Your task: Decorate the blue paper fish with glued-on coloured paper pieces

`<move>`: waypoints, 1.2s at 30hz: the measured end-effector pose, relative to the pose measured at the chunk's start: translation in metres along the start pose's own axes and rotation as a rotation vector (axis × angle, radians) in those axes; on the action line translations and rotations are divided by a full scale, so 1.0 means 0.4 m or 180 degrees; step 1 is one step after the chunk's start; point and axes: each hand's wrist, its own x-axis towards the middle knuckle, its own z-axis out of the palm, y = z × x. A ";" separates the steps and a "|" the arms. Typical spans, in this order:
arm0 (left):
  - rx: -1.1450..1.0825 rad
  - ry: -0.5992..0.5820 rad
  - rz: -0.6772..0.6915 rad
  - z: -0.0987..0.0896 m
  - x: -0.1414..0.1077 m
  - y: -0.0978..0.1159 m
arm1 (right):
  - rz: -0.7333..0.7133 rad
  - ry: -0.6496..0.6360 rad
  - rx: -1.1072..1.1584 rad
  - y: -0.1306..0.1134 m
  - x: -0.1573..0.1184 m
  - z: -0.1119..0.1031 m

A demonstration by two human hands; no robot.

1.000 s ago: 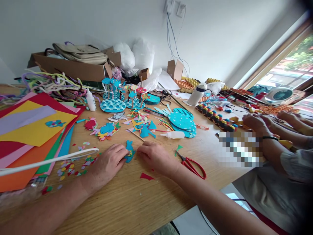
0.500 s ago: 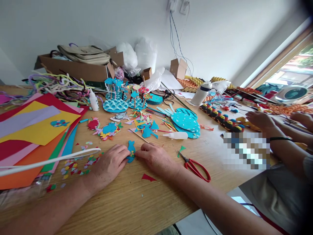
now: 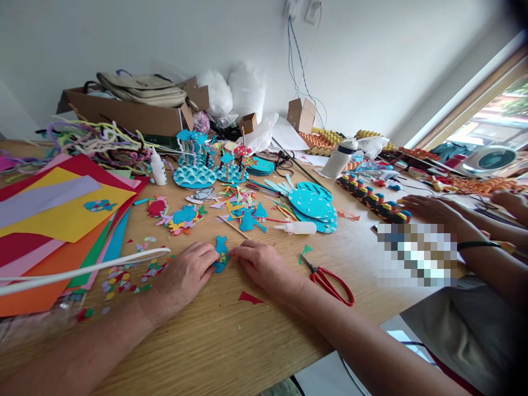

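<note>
A blue paper fish [image 3: 221,254] with small yellow pieces on its body lies on the wooden table, tail pointing away from me. The fingers of my left hand [image 3: 187,275] are closed on its left edge. My right hand [image 3: 268,267] rests at the right edge, fingers curled together; whatever they may hold is hidden. Beyond the right hand lies a thin wooden stick [image 3: 234,226]. A red paper scrap [image 3: 250,297] sits just below the hands. To the right are red-handled scissors [image 3: 332,285], and a white glue bottle [image 3: 296,227] lies on its side behind them.
Coloured paper sheets [image 3: 61,220] and a white glue gun-like cord [image 3: 103,268] are on the left, with paper dots [image 3: 124,278] nearby. Finished blue sea models [image 3: 194,177] and blue oval cutouts [image 3: 313,203] stand behind. A co-worker's hand [image 3: 429,208] works at the right.
My right fingertips have drawn back slightly from the fish's edge. My left hand keeps its place on the fish. The co-worker's near hand has moved a little to the left.
</note>
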 end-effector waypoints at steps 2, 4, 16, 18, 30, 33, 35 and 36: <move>0.0001 0.0012 0.0011 0.000 0.000 0.000 | -0.0051 -0.0079 -0.0121 -0.005 0.000 -0.003; 0.0006 -0.0011 0.0012 -0.002 -0.001 0.001 | -0.0104 -0.0136 -0.0275 -0.011 0.000 -0.004; 0.0036 -0.0086 -0.0048 -0.006 0.001 0.007 | -0.0033 -0.0081 -0.0107 -0.006 0.002 -0.005; 0.0064 -0.0080 -0.0028 -0.005 0.001 0.006 | -0.0082 -0.0138 -0.0334 -0.013 -0.001 -0.007; 0.0048 -0.0027 0.0005 0.000 -0.002 0.000 | -0.0054 -0.0221 -0.0467 -0.017 -0.004 -0.012; 0.0047 -0.0004 0.0000 0.000 -0.001 0.000 | -0.0105 -0.0257 -0.0597 -0.022 -0.003 -0.011; 0.0043 0.0024 0.0004 0.001 -0.001 0.000 | -0.0107 -0.0297 -0.0652 -0.025 -0.001 -0.011; 0.0045 0.0037 0.0008 0.001 -0.001 0.000 | -0.0103 -0.0313 -0.0672 -0.026 0.000 -0.011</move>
